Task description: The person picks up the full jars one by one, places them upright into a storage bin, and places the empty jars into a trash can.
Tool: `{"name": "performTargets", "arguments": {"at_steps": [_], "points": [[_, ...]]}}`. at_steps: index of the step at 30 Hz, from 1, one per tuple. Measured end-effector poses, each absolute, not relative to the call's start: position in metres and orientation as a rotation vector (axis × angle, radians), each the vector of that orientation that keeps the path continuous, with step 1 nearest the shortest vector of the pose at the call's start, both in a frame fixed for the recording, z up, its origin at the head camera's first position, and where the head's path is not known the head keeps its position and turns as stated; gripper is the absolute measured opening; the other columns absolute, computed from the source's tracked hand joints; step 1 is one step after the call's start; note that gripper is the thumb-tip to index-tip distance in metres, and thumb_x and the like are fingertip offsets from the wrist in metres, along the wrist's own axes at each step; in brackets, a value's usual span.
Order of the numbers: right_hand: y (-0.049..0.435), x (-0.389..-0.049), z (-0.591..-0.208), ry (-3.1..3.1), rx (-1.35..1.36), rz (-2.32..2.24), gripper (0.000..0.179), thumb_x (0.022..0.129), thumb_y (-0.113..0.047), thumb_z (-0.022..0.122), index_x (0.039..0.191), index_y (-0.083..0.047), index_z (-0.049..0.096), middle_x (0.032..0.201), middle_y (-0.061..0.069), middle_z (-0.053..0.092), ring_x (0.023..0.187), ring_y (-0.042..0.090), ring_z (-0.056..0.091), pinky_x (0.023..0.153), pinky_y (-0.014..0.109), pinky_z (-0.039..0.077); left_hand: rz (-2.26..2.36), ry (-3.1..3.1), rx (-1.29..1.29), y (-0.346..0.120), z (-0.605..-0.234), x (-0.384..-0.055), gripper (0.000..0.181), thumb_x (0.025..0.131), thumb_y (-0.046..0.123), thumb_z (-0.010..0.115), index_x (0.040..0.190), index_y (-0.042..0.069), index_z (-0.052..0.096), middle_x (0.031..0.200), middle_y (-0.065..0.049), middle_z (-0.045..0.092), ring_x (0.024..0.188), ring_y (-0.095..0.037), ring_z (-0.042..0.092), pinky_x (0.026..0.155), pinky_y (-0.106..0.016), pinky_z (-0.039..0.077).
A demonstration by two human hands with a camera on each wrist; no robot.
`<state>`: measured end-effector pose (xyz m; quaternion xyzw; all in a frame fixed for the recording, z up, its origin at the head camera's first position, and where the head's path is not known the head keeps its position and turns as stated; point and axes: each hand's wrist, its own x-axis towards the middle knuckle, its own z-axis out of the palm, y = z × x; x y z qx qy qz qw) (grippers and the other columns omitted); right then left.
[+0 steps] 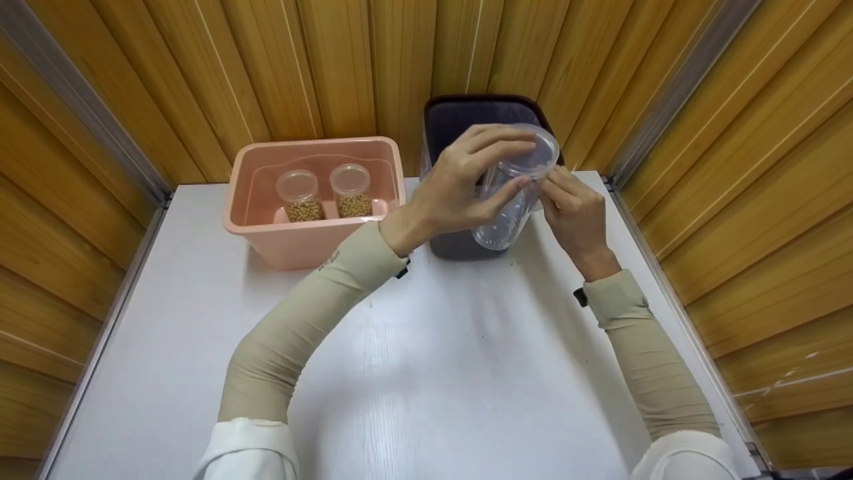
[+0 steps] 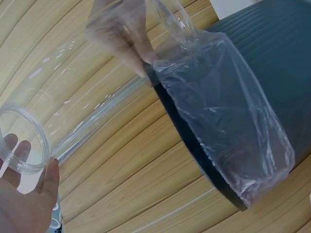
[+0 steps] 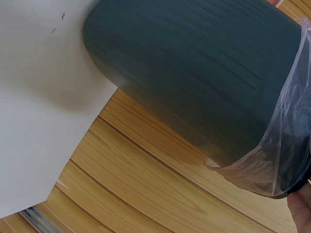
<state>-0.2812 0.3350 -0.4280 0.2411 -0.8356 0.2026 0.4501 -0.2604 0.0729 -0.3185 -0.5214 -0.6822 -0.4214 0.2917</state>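
Note:
In the head view my left hand point(image 1: 460, 177) grips a clear plastic jar point(image 1: 500, 230), tilted over the dark trash bin point(image 1: 466, 248). The jar's round end point(image 2: 24, 167) lies between thumb and fingers in the left wrist view; nothing shows inside. My right hand point(image 1: 574, 207) is at the bin's right edge, behind the jar. Seen through the jar, its fingers pinch the rim with the clear plastic liner point(image 2: 233, 116) folded over it. Only part of the right hand point(image 3: 302, 206) appears in the right wrist view.
Left of the bin, a pink plastic tub point(image 1: 313, 243) holds two capped clear jars point(image 1: 354, 203) partly filled with tan beans or pellets. Both containers stand at the back of a white table point(image 1: 413, 373). Wood-patterned walls point(image 1: 333, 67) close in the back and sides.

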Motion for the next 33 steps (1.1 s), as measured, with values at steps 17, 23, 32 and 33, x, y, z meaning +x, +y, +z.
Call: {"name": "performTargets", "arguments": {"at_steps": [17,23,32,33], "points": [[0.333,-0.284,-0.43,-2.025,0.609,0.551,0.019,0.098,-0.007,0.077,0.116,-0.003,0.083,0.116,0.013,0.081,0.114,0.037,0.077,0.102,0.051,0.061,-1.096,-1.845,-1.385,0.073,-0.29,-0.275,0.038,0.106,0.027,0.067,0.132,0.001,0.071,0.144,-0.014,0.068,0.134,-0.023,0.06,0.116,-0.022,0.043],[0.33,-0.283,-0.428,-1.999,0.63,0.589,0.019,0.096,-0.005,0.078,0.115,-0.003,0.083,0.115,0.013,0.081,0.112,0.038,0.077,0.102,0.05,0.061,-1.106,-1.851,-1.362,0.069,-0.279,-0.279,0.039,0.107,0.028,0.065,0.135,0.001,0.07,0.145,-0.014,0.067,0.133,-0.022,0.059,0.115,-0.021,0.044],[0.331,-0.285,-0.429,-2.026,0.631,0.555,0.023,0.097,-0.009,0.078,0.119,-0.003,0.082,0.119,0.013,0.081,0.114,0.038,0.076,0.1,0.051,0.061,-1.107,-1.798,-1.325,0.064,-0.264,-0.289,0.038,0.107,0.028,0.065,0.133,0.001,0.07,0.144,-0.015,0.067,0.132,-0.021,0.06,0.115,-0.021,0.044],[0.331,-0.284,-0.43,-2.025,0.631,0.545,0.023,0.097,-0.009,0.078,0.119,-0.003,0.081,0.119,0.013,0.081,0.114,0.038,0.076,0.1,0.051,0.062,-1.104,-1.792,-1.321,0.064,-0.263,-0.291,0.039,0.107,0.029,0.065,0.133,0.001,0.071,0.144,-0.015,0.067,0.132,-0.021,0.06,0.115,-0.022,0.044]]}}
